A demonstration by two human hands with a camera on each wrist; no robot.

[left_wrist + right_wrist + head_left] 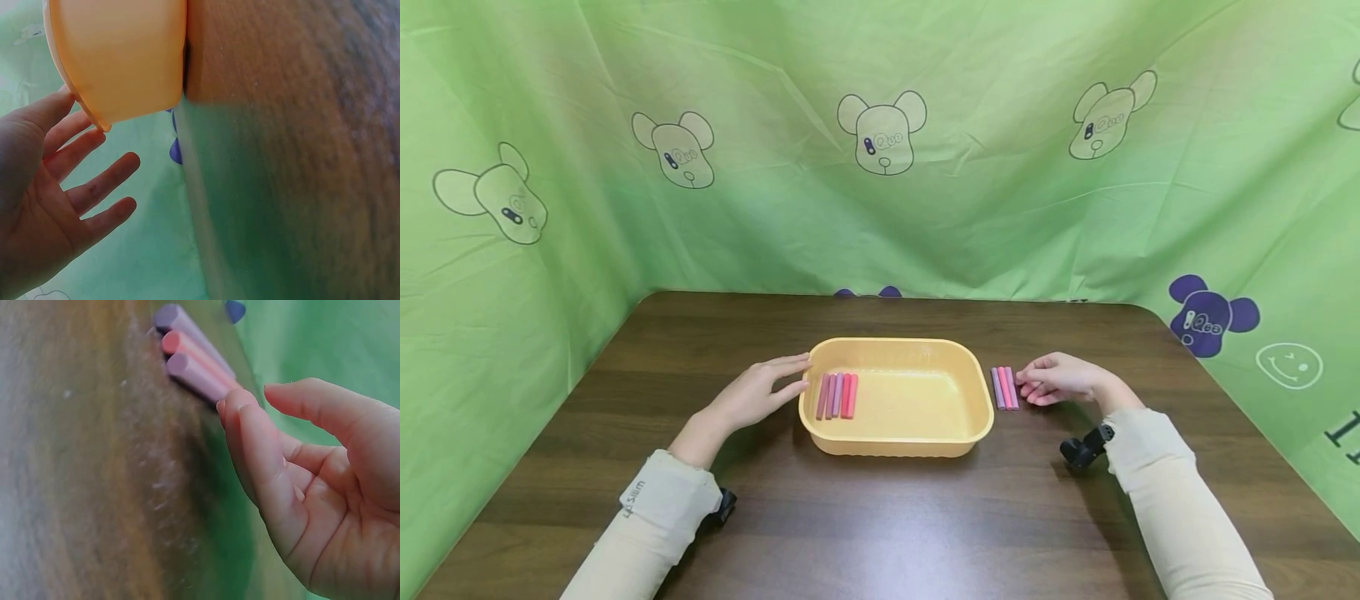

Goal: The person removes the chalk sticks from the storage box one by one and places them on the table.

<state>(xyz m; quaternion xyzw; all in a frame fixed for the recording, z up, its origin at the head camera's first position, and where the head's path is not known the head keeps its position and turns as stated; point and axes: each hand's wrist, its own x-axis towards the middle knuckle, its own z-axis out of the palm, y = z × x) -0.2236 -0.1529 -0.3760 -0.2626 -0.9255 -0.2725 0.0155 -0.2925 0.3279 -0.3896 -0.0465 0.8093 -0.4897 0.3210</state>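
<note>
A yellow plastic basin (895,430) stands mid-table. My left hand (758,395) is at its left rim, with thumb and fingertips touching the edge and the fingers fairly straight; in the left wrist view the hand (59,181) has its other fingers spread apart. Inside the basin, at its left end, lie several chalk-like sticks (837,396) side by side, mauve to pink-red. Outside, just right of the basin, three similar sticks (1005,388) lie together, two purple and one pink. My right hand (1060,379) is beside them; in the right wrist view its fingertips (250,415) appear close to the nearest purple stick (197,376), thumb apart, holding nothing.
The dark wooden table (880,525) reaches back to a green curtain (880,225) printed with bear heads. Black wrist devices (1086,447) are strapped to both forearms, low over the table.
</note>
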